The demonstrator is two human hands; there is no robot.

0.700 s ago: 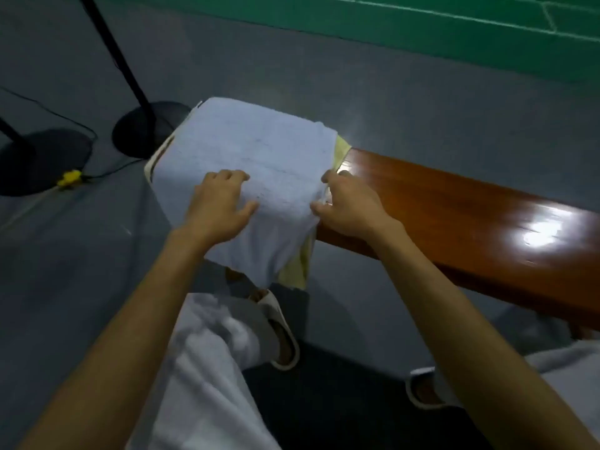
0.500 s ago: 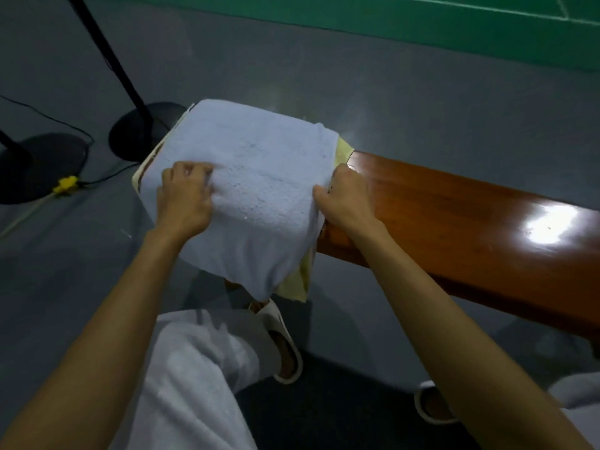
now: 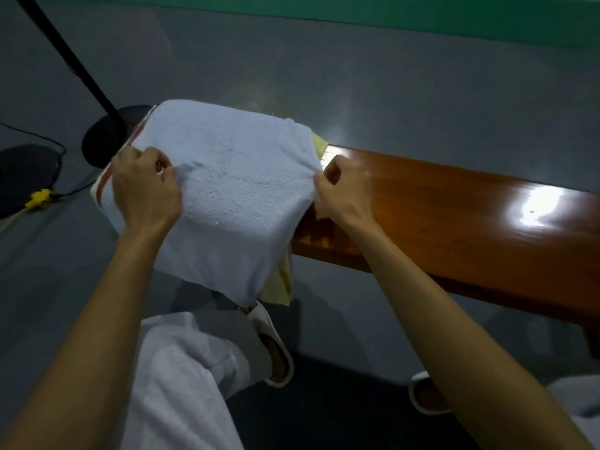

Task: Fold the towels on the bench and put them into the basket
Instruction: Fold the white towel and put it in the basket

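At the far left a yellow plug [image 3: 39,199] is seen on a cable on the grey floor [image 3: 389,102], beside a black stand base [image 3: 104,144] from which a black pole [image 3: 74,60] rises aslant. Just right of these, the edge of a white towel with a red stripe [image 3: 101,186] is visible at the bottom of a stack laid over the left end of the bench [image 3: 470,222]. The left hand [image 3: 144,190] is set on the stack's left side, its fingers curled and the left edge of the pale blue towel [image 3: 233,180] gripped, so that the cloth is puckered there. The blue towel is spread on top of the stack and is draped over the bench's near edge. Beneath it a yellow towel [image 3: 279,287] shows at the far right corner and hangs below at the near side. The blue towel's right edge is pinched by the right hand [image 3: 344,186], whose fingers are curled just above the glossy brown wood. Lower down, white trousers [image 3: 181,384] and two pale slippers [image 3: 274,349] are seen. A green band [image 3: 389,11] borders the floor at the top.
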